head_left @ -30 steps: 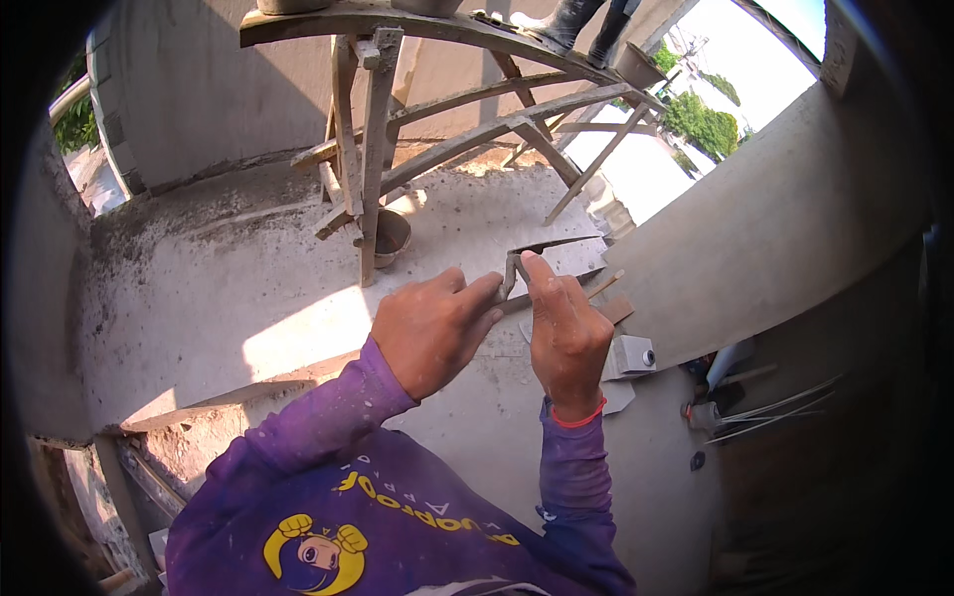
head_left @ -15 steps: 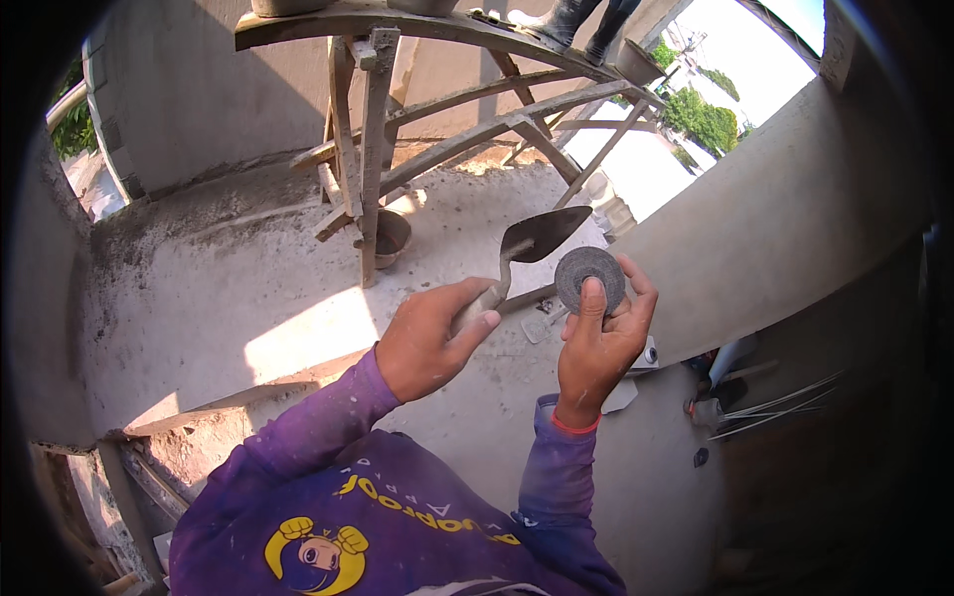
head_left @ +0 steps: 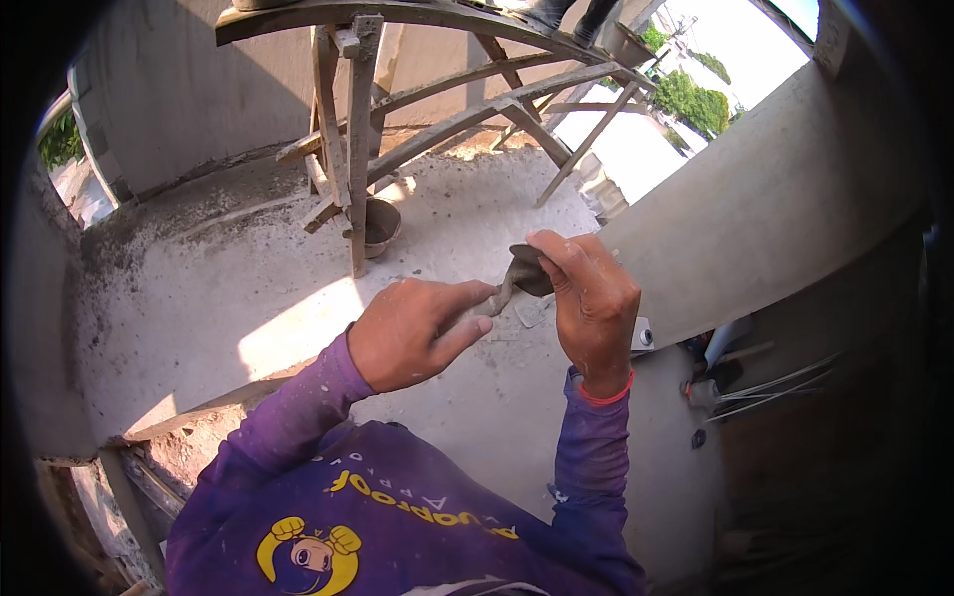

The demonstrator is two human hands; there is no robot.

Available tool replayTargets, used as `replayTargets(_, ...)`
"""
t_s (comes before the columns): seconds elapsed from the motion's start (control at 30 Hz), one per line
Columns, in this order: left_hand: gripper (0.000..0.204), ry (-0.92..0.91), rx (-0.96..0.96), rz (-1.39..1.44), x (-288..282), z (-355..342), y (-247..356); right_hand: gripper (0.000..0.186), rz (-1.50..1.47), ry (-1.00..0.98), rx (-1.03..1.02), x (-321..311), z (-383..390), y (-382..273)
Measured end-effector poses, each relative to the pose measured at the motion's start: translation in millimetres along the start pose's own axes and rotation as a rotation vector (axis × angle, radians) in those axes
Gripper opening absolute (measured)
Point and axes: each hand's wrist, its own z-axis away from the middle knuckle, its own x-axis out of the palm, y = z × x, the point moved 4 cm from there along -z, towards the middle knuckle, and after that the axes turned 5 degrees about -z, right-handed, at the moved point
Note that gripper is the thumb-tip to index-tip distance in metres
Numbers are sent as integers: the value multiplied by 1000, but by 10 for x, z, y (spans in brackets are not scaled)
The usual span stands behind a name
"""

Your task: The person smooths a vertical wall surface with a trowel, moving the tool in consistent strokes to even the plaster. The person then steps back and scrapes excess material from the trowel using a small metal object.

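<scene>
My left hand is wrapped round the handle of a trowel, whose bent metal neck shows beyond my thumb. My right hand, back turned up and fingertips pinched, grips a dark round disc over the trowel's head. The blade is mostly hidden behind disc and fingers; whether the two touch I cannot tell. A red band circles my right wrist.
A wooden scaffold stands ahead, with a co-worker's boots on its top plank and a bucket beneath. A curved concrete wall rises at right, tools at its foot. A step edge runs at lower left.
My right hand has turned from showing the disc face-on to back-up over the trowel, moving slightly right since a second ago. The blade, visible half a second ago, is now mostly covered.
</scene>
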Motion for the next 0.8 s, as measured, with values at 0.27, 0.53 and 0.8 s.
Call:
replayTargets(0.27, 38, -10, 92, -77, -14, -28, 44, 37, 64, -63, -74, -133, -33, -52)
replayTargets(0.53, 35, -33, 117, -167, 51, -38, 114, 42, 140, -167, -113, -77, 46, -79)
replayTargets(0.8, 33, -88, 102, -226, 62, -65, 204, 48, 89, -121, -132, -50, 111, -55)
